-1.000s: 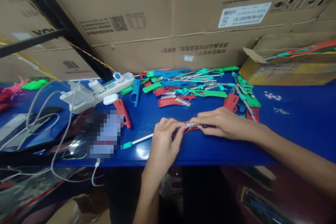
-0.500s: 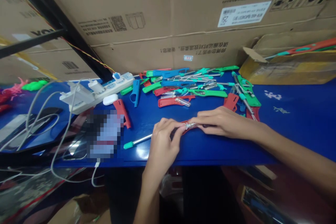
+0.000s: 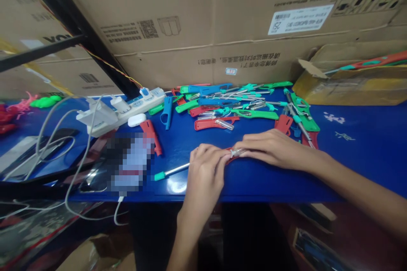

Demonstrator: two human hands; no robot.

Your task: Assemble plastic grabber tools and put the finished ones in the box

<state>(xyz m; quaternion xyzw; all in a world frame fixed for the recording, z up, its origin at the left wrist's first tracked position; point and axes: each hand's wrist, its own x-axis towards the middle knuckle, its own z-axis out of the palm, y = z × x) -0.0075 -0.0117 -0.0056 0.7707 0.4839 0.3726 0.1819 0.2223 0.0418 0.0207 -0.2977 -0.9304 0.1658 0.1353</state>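
Note:
Low over the front of the blue table, my left hand (image 3: 206,167) is closed around a long-nosed lighter, its thumb and fingers pinching the body's open middle. The lighter's metal nozzle (image 3: 175,170), with a turquoise tip, sticks out to the left. Between my hands a bit of the red half-shell (image 3: 231,159) shows, with clear and whitish small parts in it. My right hand (image 3: 270,148) grips the other end from above, its fingertips pressed on the clear part; the rest of that end is hidden. Behind my hands lies a red half-shell with a clear tube (image 3: 225,124).
A pile of red, green and blue lighter shells, nozzles and wires (image 3: 235,101) lies along the back carton (image 3: 197,42). An open box (image 3: 349,87) stands back right. A power strip (image 3: 149,99), cables and a phone (image 3: 133,163) occupy the left.
The whole view has shifted slightly, so everything appears a little further right. Both hands keep their hold on the lighter, with the left fingers moved slightly over its middle.

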